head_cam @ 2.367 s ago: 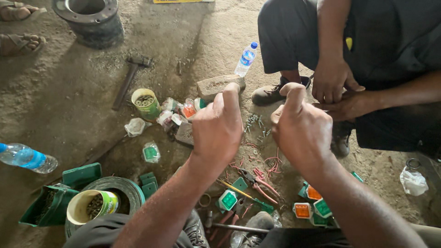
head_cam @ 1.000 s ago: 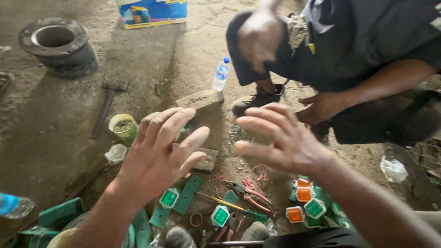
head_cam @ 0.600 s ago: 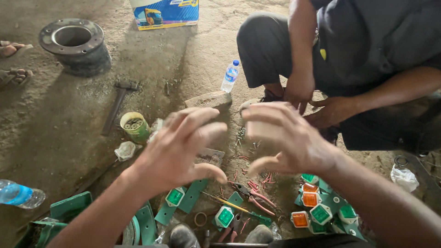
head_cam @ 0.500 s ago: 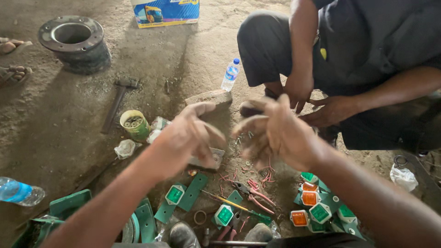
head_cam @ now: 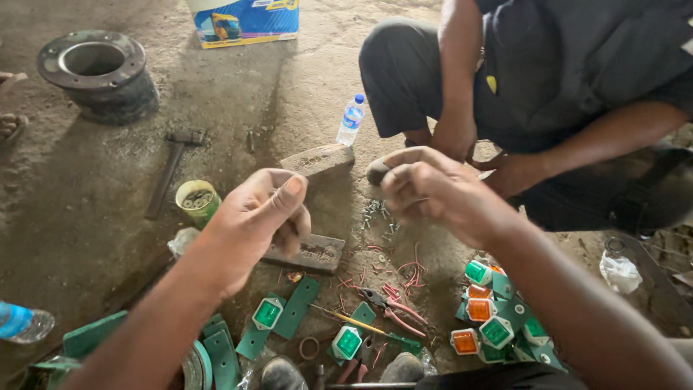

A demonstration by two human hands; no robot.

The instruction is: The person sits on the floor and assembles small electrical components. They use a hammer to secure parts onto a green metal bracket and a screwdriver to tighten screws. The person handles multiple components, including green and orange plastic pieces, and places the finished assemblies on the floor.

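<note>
Nearest the person, on the dirt floor [head_cam: 86, 217], lay a litter of small square lamps: green ones [head_cam: 268, 313] on flat green brackets [head_cam: 297, 309] at the left, and a heap of green and orange ones [head_cam: 480, 309] at the right, all within easy reach of someone squatting over them. Between them sat pink-handled pliers [head_cam: 390, 303], a yellow-handled screwdriver [head_cam: 354, 323] and loose red wire ends [head_cam: 413, 273], dropped where they had been used, I'd guess.

Above that, both hands were raised over the mess. The left hand [head_cam: 253, 224] was curled nearly closed, thumb pressed toward the bent fingers as if pinching something tiny; I could not make out anything in it. The right hand [head_cam: 426, 191] was likewise curled, fingertips drawn together facing the left; whether it held a screw or wire I could not tell. The two hands were near each other but apart.

Just under the left hand lay a flat block [head_cam: 307, 253], probably serving as a work surface, with a scatter of screws [head_cam: 375, 213] beyond it and a stone [head_cam: 317, 159] further on. A green tin [head_cam: 196, 202] holding small parts stood left of that, a hammer [head_cam: 170, 170] beside it.

Farther off stood a clear water bottle [head_cam: 351, 121] with a blue label, upright. Another person [head_cam: 548, 79] in dark clothes crouched at the right. At the far edge rested a heavy metal flange [head_cam: 97, 72] and a blue and white carton [head_cam: 245, 22] with a yellow vehicle pictured on its side
</note>
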